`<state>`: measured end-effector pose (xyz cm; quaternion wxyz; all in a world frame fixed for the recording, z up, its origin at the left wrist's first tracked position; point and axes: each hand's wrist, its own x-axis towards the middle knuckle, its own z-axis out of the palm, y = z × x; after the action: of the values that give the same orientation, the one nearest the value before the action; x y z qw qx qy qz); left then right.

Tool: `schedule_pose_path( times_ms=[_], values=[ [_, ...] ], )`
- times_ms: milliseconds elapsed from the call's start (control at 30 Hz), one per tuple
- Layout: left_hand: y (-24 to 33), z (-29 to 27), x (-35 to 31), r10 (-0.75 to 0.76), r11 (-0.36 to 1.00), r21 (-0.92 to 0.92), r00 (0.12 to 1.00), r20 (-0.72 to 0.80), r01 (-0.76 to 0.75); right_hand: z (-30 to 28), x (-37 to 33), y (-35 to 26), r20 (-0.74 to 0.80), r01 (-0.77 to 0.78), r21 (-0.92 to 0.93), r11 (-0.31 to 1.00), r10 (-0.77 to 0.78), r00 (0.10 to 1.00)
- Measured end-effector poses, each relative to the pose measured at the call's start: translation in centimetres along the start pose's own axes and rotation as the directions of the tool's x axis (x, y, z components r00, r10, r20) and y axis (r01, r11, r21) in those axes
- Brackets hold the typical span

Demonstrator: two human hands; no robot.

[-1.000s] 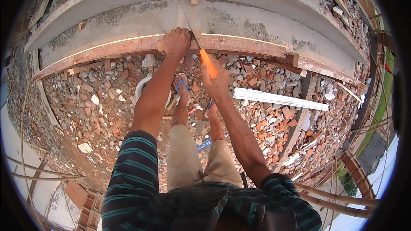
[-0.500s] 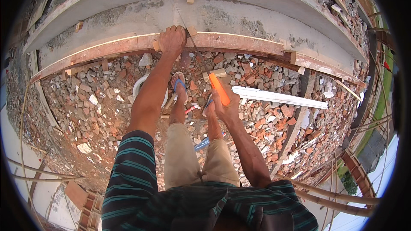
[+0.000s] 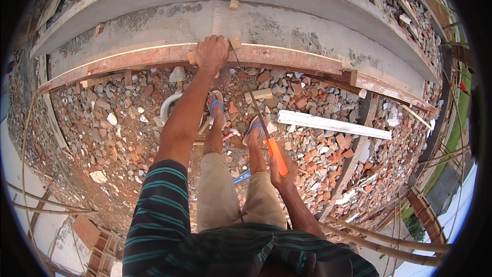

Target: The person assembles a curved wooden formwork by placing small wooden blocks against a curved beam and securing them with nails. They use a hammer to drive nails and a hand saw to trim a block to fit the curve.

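Note:
My right hand [image 3: 284, 172] is wrapped around the orange handle of a handsaw [image 3: 260, 114]. The saw's long thin blade slants up and left across the rubble to the edge of a reddish formwork board [image 3: 287, 55]. At that edge, its tip end lies beside my left hand [image 3: 212, 51]. My left hand is closed over a small piece of wood [image 3: 235, 42] on the board's top edge, its pale ends showing on both sides. How far the blade cuts into the wood cannot be made out.
Behind the board runs a grey concrete beam [image 3: 169, 25] with small wood blocks. Broken brick rubble covers the ground around my sandalled feet. A white bar [image 3: 333, 124], a wood block [image 3: 259, 94], a pale bucket [image 3: 166, 106] and a blue tool [image 3: 242, 177] lie nearby.
My right hand has drawn the saw back toward my body, down and slightly right. The left hand stays on the wood at the board's edge.

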<state>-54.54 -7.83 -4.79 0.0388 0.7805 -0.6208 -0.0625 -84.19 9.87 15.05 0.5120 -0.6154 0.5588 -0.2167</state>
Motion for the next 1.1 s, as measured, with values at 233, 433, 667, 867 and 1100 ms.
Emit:
schedule_pose_path(
  times_ms=[233,433,667,867,1100],
  values=[
    [0.9,-0.5,0.0,0.103,0.995,-0.007,0.994,0.028,-0.103,8.0,17.9,-0.6,-0.129,0.062,0.166,0.984,-0.04,0.991],
    [-0.3,-0.5,0.3,0.072,0.997,-0.018,0.997,-0.039,-0.073,2.1,2.0,-1.9,-0.107,-0.026,-0.12,0.992,0.014,0.994],
    [0.7,-0.3,0.3,0.124,0.991,-0.044,0.991,-0.045,-0.126,8.4,19.0,-0.6,-0.11,0.062,0.091,0.994,-0.051,0.993],
    [0.6,-0.6,0.2,0.071,0.996,-0.063,0.997,0.028,-0.07,3.9,2.6,0.1,-0.162,0.056,-0.059,0.997,-0.065,0.985],
    [0.8,-0.4,0.2,0.104,0.994,-0.039,0.994,0.025,-0.103,8.2,17.2,-0.6,-0.172,0.087,0.124,0.988,-0.065,0.983]
  ],
)
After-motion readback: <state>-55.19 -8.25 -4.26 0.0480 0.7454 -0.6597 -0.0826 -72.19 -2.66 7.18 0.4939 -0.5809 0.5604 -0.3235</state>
